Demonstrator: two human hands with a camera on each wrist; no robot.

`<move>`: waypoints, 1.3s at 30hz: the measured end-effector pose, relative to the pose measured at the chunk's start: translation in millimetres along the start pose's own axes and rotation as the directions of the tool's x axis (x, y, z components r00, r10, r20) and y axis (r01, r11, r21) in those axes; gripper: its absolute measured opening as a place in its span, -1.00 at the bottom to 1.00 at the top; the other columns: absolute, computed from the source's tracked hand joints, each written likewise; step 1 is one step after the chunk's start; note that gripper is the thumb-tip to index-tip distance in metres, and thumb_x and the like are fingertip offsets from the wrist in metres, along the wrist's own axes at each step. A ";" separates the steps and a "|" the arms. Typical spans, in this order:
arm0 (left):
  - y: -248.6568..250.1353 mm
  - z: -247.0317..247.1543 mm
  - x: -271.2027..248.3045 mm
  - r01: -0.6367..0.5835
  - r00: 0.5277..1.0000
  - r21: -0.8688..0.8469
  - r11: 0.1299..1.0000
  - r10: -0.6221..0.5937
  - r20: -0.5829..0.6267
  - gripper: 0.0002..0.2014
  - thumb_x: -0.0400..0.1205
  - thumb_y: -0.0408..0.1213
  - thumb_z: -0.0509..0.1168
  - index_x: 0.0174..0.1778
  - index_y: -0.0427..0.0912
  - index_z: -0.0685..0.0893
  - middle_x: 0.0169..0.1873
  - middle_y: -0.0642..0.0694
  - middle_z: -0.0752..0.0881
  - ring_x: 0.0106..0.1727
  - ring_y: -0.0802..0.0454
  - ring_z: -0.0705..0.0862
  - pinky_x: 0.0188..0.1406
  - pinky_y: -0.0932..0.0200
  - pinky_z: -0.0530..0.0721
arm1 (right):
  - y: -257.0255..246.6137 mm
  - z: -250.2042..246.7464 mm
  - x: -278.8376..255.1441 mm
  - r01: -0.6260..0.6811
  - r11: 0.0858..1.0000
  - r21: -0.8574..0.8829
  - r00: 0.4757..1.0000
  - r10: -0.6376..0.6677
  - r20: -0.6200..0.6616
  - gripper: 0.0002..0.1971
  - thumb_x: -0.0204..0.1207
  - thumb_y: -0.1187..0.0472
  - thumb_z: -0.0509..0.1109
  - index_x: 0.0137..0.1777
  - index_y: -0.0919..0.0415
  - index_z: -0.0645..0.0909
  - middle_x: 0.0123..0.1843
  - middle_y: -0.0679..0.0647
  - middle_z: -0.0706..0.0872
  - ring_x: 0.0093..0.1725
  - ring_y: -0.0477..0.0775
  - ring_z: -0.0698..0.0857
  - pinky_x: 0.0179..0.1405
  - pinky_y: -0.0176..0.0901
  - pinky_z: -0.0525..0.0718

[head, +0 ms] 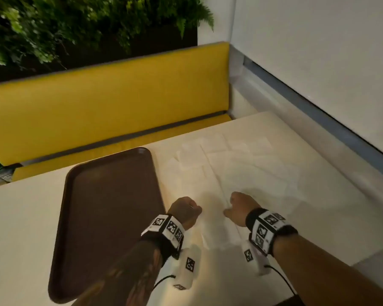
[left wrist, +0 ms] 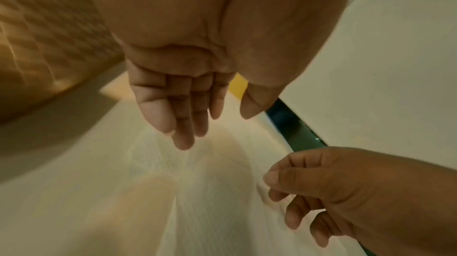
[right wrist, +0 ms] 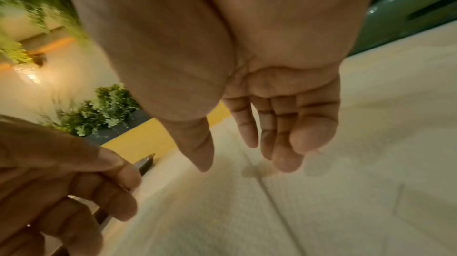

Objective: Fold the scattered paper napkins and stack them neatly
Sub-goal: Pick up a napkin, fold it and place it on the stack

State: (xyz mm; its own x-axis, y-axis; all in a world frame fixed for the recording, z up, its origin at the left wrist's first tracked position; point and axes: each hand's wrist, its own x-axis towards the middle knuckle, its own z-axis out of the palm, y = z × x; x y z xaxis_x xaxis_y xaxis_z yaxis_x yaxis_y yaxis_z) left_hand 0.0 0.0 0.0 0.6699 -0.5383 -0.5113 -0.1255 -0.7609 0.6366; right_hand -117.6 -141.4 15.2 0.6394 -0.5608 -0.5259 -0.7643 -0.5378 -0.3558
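Two hands hover low over a pale bench strewn with paper napkins (head: 234, 164), which lie flat and overlapping on its right half, white on cream and hard to tell apart. The left hand (head: 185, 212) hangs just beside the right edge of a brown tray (head: 111, 217); from the wrist view its fingers (left wrist: 183, 123) point down, loose and slightly bent, holding nothing. The right hand (head: 241, 207) sits near it, thumb toward its partner, fingers (right wrist: 284, 139) likewise slack and empty above a napkin edge that runs as a faint line across the bench. Both hands seem poised over the nearest sheet, likely so that each can take a side of it and bring the halves together; no fold looks begun. The tray lies bare at the left, plausibly kept free as the place for the finished stack. A yellow seat (head: 111, 102) backs the bench, with plants (head: 75, 25) above. Thin paper of this kind should crease easily yet slide or lift in pairs, so the nearest sheet may need parting from those under it
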 end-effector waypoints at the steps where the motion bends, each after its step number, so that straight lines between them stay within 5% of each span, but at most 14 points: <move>1: 1.3 3.9 6.1 0.013 1.000 0.033 0.999 -0.013 0.006 -0.75 0.49 -0.14 0.35 -0.02 -0.22 0.66 -0.07 -0.28 0.77 0.00 -0.29 0.76 -0.07 -0.08 0.74 | -1.5 0.3 3.8 -0.026 1.000 0.017 1.000 0.026 0.004 -0.48 0.56 0.00 0.39 0.43 0.25 0.44 0.41 0.17 0.58 0.35 0.20 0.58 0.24 -0.08 0.55; 3: 7.5 5.2 11.1 0.049 0.999 0.141 0.989 -0.048 -0.013 -0.57 0.50 -0.08 0.36 0.18 -0.30 0.60 0.08 -0.30 0.74 0.10 -0.30 0.73 0.05 -0.06 0.72 | -2.6 -0.5 10.9 -0.056 0.998 0.033 0.998 0.057 -0.008 -0.54 0.55 0.05 0.41 0.36 0.27 0.48 0.35 0.19 0.62 0.29 0.21 0.62 0.12 -0.11 0.56; 11: 15.2 6.2 22.2 0.095 0.995 0.265 0.960 -0.092 -0.023 -0.66 0.47 -0.14 0.45 0.00 -0.36 0.71 0.01 -0.24 0.77 0.01 -0.15 0.72 -0.21 0.22 0.52 | -10.2 -3.1 29.3 -0.106 0.990 0.093 0.994 0.102 0.041 -0.77 0.51 0.08 0.42 -0.04 0.26 0.60 -0.07 0.15 0.72 -0.08 0.19 0.70 -0.21 -0.14 0.59; 18: 18.5 3.6 15.5 0.106 0.994 0.206 0.973 -0.097 -0.054 -0.53 0.47 -0.15 0.45 0.25 -0.27 0.56 0.17 -0.20 0.68 0.16 -0.16 0.67 -0.03 0.16 0.59 | -15.3 -15.5 27.4 0.034 0.996 0.078 0.999 -0.037 0.037 -0.83 0.60 0.13 0.34 -0.02 0.26 0.61 -0.16 0.08 0.62 -0.11 0.12 0.62 -0.13 -0.14 0.53; 21: 24.5 1.9 8.5 0.021 0.994 0.107 0.994 -0.010 -0.108 -0.52 0.53 -0.08 0.37 0.31 -0.19 0.46 0.18 -0.14 0.64 0.12 -0.09 0.66 0.02 0.14 0.62 | -21.1 -25.7 18.6 0.123 0.978 0.169 0.991 -0.113 -0.066 -0.80 0.59 0.16 0.34 -0.25 0.16 0.46 -0.32 0.02 0.50 -0.28 0.05 0.54 -0.20 -0.12 0.52; 24: 39.3 -1.2 0.9 -0.102 0.995 -0.161 0.982 0.101 -0.014 -0.67 0.66 -0.06 0.20 0.14 -0.25 0.62 -0.02 -0.14 0.74 -0.08 -0.08 0.70 -0.01 -0.03 0.71 | -34.4 -34.7 3.2 0.255 0.947 0.193 0.957 -0.219 -0.189 -0.74 0.60 0.18 0.32 -0.29 0.11 0.37 -0.36 -0.02 0.48 -0.37 -0.03 0.45 -0.33 -0.21 0.44; 26: 49.7 -6.6 -8.0 -0.041 0.989 -0.460 0.887 0.103 0.110 -0.61 0.71 -0.03 0.09 0.13 -0.25 0.68 -0.06 -0.17 0.77 -0.08 -0.09 0.73 0.00 -0.04 0.70 | -45.1 -39.3 -8.2 0.363 0.913 0.185 0.916 -0.313 -0.252 -0.80 0.63 0.20 0.28 -0.24 0.13 0.42 -0.31 -0.01 0.56 -0.33 -0.02 0.53 -0.33 -0.22 0.51; 29: 55.9 -18.4 -18.1 -0.048 0.971 -0.664 0.746 0.192 0.145 -0.61 0.72 0.01 0.05 0.12 -0.10 0.73 0.01 -0.14 0.81 0.06 -0.08 0.78 0.09 -0.06 0.71 | -58.8 -44.5 -20.8 0.471 0.863 0.184 0.870 -0.420 -0.259 -0.94 0.62 0.22 0.26 -0.08 0.17 0.50 -0.12 0.03 0.66 -0.17 0.03 0.66 -0.14 -0.12 0.69; 36: 37.1 -40.0 -17.4 -0.150 0.962 -0.766 0.625 0.270 0.032 -0.82 0.64 -0.28 0.28 0.03 -0.24 0.76 -0.07 -0.24 0.82 -0.03 -0.21 0.78 -0.03 -0.10 0.75 | -52.5 -55.5 -30.8 0.542 0.785 0.300 0.837 -0.473 -0.274 -0.89 0.61 0.15 0.35 0.10 0.01 0.63 0.00 -0.18 0.70 -0.02 -0.21 0.67 -0.05 -0.47 0.61; 39: 25.9 -51.8 -18.3 -0.158 0.968 -0.755 0.636 0.249 0.007 -0.85 0.61 -0.27 0.36 -0.03 -0.26 0.76 -0.16 -0.19 0.82 -0.09 -0.20 0.77 -0.08 -0.05 0.76 | -39.8 -65.9 -24.6 0.472 0.803 0.365 0.850 -0.304 -0.430 -0.92 0.60 0.14 0.38 0.06 0.04 0.62 -0.04 -0.15 0.71 -0.06 -0.16 0.67 -0.13 -0.48 0.59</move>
State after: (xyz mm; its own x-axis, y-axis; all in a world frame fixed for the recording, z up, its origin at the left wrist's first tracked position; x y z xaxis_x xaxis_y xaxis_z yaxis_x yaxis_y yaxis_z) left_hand 22.4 8.9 55.7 0.6123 -0.7135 -0.3404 0.3665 -0.1253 0.9219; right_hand -97.4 -147.6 93.2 0.8118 -0.5839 -0.0070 -0.3425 -0.4664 -0.8156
